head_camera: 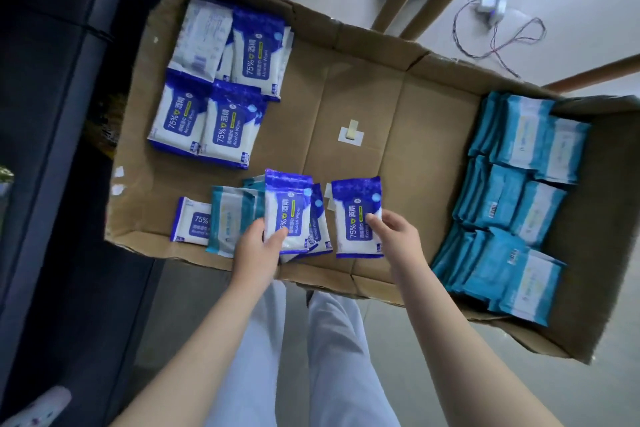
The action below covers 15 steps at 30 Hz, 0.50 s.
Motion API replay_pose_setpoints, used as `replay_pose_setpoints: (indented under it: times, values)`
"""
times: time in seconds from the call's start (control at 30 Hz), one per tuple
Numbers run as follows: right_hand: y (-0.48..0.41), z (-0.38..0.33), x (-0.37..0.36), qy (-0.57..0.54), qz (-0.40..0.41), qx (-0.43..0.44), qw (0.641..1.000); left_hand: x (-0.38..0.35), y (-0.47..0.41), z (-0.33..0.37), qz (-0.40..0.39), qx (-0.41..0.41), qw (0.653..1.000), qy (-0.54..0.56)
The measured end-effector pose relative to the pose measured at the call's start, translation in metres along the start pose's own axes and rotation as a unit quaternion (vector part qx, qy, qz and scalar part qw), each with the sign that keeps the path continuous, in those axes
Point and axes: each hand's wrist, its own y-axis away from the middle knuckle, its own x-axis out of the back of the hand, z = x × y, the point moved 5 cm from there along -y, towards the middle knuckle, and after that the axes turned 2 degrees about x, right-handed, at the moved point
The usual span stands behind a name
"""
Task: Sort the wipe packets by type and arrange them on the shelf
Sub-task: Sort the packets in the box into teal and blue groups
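Nearest the lens, pale lilac trousers (332,357) and two bare forearms extend over the near wall of a wide, shallow brown cardboard box (363,90). The left hand (258,248) grips a dark blue and white alcohol wipe packet (289,210) at its lower left corner, thumb across the printed face. The packet rises above the hand, over a loose mixed heap (221,222) of teal and blue packets at the box's near edge. The right hand (396,236) pinches a second dark blue and white packet (356,218) at its lower right edge, one digit on the printed face. Whether this packet rests on the box floor cannot be told. The two held packets stand side by side, apart. Sorted dark blue packets (214,94) lie grouped in the far left corner. Teal and white packets (512,204) are stacked in rows along the right wall. A white label (351,133) sits on the bare floor between the groups
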Motion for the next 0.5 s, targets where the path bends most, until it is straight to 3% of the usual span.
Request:
replay_pose_setpoints:
  times: [0.2,0.33,0.5]
  values:
    - [0.009,-0.059,-0.089,-0.099,-0.068,0.018,0.993,0.108,-0.044,0.02,0.029,-0.022,0.995,0.088]
    - [-0.005,-0.088,-0.174,-0.072,-0.074,0.029,0.994,0.161,-0.093,0.039,0.024,-0.072,0.997,-0.001]
    - [-0.037,-0.112,-0.236,-0.006,-0.012,0.067,0.998,0.184,-0.143,0.048,0.103,-0.086,0.99,-0.052]
